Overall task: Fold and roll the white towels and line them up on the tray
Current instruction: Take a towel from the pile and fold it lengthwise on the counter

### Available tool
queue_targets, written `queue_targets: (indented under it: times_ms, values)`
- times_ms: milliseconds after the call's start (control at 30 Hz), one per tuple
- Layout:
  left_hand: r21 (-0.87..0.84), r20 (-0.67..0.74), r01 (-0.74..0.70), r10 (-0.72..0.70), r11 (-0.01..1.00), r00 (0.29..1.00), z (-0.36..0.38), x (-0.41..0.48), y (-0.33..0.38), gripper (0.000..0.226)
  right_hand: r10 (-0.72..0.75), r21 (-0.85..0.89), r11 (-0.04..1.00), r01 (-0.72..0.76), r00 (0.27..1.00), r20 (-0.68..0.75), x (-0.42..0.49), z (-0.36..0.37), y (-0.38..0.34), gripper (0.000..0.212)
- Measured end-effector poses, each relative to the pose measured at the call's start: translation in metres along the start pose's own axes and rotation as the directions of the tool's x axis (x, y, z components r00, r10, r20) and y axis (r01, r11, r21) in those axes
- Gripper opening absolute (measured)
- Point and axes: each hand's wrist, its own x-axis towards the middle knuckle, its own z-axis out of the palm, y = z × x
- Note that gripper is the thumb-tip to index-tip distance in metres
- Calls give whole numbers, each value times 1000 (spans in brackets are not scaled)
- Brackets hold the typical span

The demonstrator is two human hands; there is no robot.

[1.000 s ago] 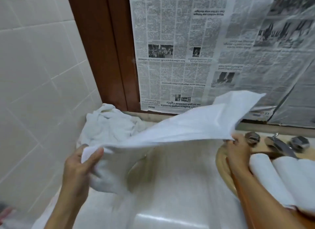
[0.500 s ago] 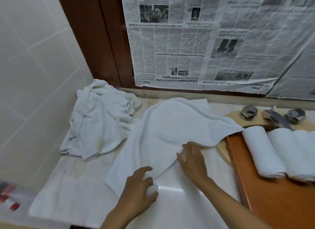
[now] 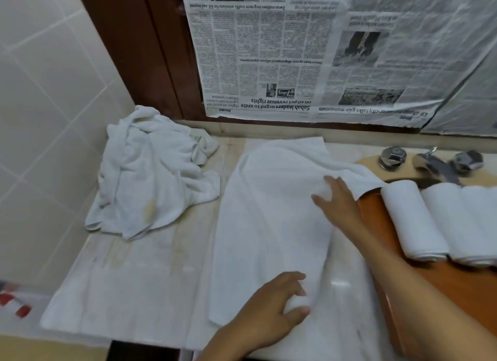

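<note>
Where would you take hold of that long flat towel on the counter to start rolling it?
By its near short end, coming from the person's side. The towel lies flat as a long strip running away from the body, so that end is free and closest. The left hand pinches its near right corner there, while the right hand presses flat further up.

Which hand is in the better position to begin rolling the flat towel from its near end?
Left, probably. The left hand pinches the near end of the flat towel; the right hand lies flat farther up, by the tray.
</note>
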Motion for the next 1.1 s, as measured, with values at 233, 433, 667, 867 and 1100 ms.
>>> queue_targets:
  times_ms: [233, 433, 667, 867, 1100]
  values:
    - [-32, -214, -29, 21, 999, 977, -7, 3, -20, 18, 168, -186, 966, -181, 982, -81, -89, 48, 23, 68]
    - [-95, -630, 398, -365, 912, 685, -39, -17, -101, 22, 167, -320, 931, -173, 985, -45, -160, 86, 66, 65]
    - [-58, -452, 574, -534, 817, 715, -24, 27, -87, 54, 68, -425, 900, -94, 995, -77, -172, 92, 81, 73]
    - [-688, -113, 419, -659, 592, 744, -45, 69, -47, 23, 57, -409, 908, -84, 995, -78, -172, 93, 82, 72]
    - [-944, 304, 326, -243, 53, 921, -47, 67, -48, 74, 51, -399, 913, -88, 993, -102, -172, 94, 86, 71]
